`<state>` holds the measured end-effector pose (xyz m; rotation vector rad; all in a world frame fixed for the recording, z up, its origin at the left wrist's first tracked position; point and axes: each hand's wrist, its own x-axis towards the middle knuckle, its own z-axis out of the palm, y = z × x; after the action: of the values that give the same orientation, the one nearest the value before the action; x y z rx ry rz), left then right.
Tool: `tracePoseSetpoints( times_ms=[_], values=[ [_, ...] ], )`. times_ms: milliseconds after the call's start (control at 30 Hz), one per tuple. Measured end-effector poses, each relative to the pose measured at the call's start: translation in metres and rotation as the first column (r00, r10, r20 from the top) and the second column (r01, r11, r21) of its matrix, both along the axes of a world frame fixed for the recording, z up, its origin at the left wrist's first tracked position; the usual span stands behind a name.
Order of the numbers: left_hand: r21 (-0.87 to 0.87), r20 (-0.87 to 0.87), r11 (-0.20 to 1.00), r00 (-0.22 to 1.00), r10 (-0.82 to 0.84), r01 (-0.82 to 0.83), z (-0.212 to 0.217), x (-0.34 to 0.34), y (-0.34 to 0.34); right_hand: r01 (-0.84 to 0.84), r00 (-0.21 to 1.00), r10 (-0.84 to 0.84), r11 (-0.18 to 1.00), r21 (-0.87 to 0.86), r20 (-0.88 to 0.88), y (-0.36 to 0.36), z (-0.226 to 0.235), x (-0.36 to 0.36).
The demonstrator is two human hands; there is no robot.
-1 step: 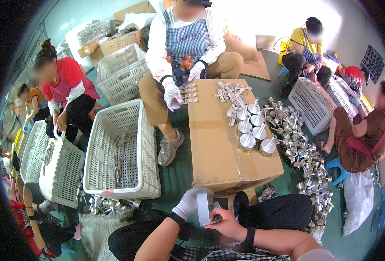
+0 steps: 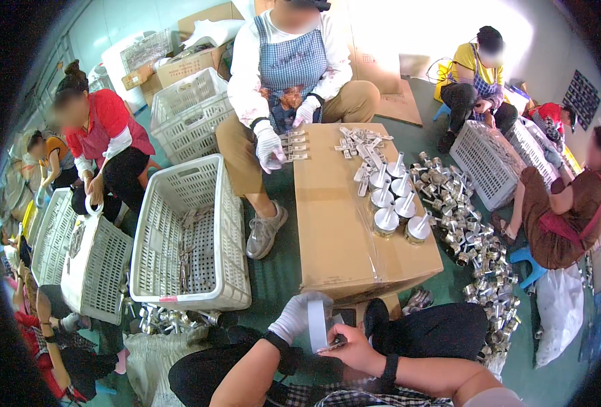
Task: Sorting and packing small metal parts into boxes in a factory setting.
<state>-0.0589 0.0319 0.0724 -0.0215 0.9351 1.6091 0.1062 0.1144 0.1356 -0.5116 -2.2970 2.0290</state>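
My left hand (image 2: 293, 317), in a whitish knit glove, is closed around a roll of white tape (image 2: 317, 325) above my lap. Bare and pinching, my right hand (image 2: 358, 351) holds a small flat metal piece (image 2: 334, 344) at the tape's lower edge; fingers hide most of the piece. Just beyond both hands stands a cardboard box (image 2: 334, 254). On its top are several round metal parts with upright stems (image 2: 386, 218). Behind those lies a pile of small flat metal pieces (image 2: 363, 148), and a short row of similar pieces (image 2: 296, 144) lies at the left edge.
A white plastic crate (image 2: 229, 271) with a few flat pieces inside stands left of the box. Loose metal parts (image 2: 473, 251) cover the floor on the right. Opposite me sits a co-worker, one gloved hand (image 2: 268, 148) by the box. Other people sit by crates on both sides.
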Motion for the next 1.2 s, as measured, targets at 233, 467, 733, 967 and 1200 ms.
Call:
tracePoseSetpoints(
  times_ms=[233, 467, 733, 967, 1200],
  values=[
    [-0.002, 0.067, 1.0, 0.998, 0.006, -0.006, -0.001, 0.0, 0.001, 0.01, 1.0, -0.01, 0.999, -0.043, -0.013, 0.0, -0.008, 0.001],
    [-0.016, -0.183, 0.999, 0.983, -0.035, 0.033, -0.006, 0.003, 0.0, 0.006, 1.0, -0.006, 1.0, 0.014, -0.01, 0.001, -0.01, 0.002],
    [0.007, -0.206, 0.999, 0.977, -0.047, 0.049, -0.004, 0.0, 0.0, 0.008, 1.0, -0.008, 1.0, -0.013, -0.016, 0.001, -0.005, 0.001],
    [0.017, -0.188, 1.0, 0.982, -0.02, 0.024, -0.008, 0.002, 0.0, 0.008, 1.0, -0.008, 1.0, 0.012, -0.003, 0.001, -0.002, 0.001],
    [-0.034, -0.085, 0.999, 0.996, 0.006, -0.009, -0.002, 0.002, 0.002, 0.018, 1.0, -0.018, 1.0, 0.001, -0.003, 0.001, -0.002, 0.001]
  ],
)
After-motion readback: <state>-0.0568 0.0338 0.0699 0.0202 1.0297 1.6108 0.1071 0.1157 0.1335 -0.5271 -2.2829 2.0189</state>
